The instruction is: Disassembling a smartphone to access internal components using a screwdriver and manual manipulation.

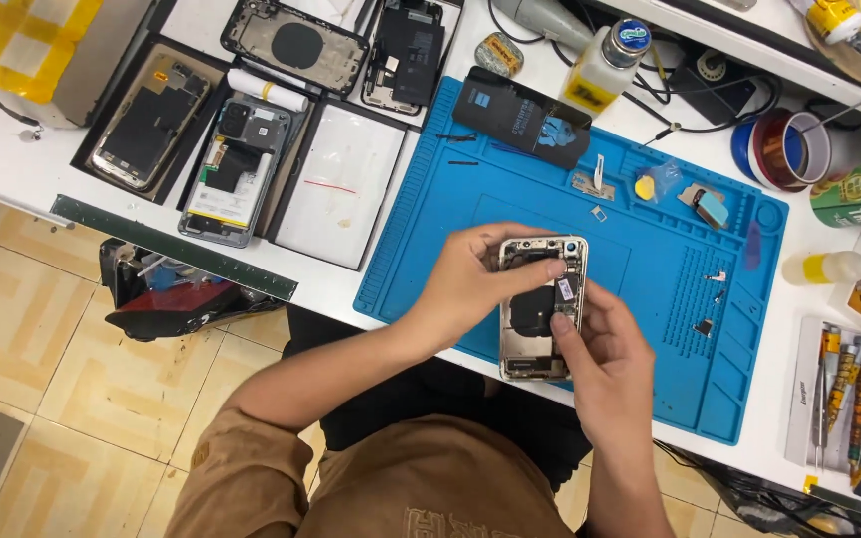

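Observation:
An opened phone housing [540, 344] with a pale metal frame and dark inner parts is held above the blue work mat [450, 189]. My left hand [475, 279] grips its left edge, thumb across the top. My right hand [605, 354] holds the right side, with fingertips pressing on a small part inside the housing. Both hands are over the near edge of the mat.
Small loose parts and screws [710, 299] lie on the mat's right side, a black battery pack [525, 118] at its top. Several disassembled phones [236, 164] sit in trays at left. Screwdrivers [849, 394], a glue bottle [834, 267] and tape rolls [784, 147] stand at right.

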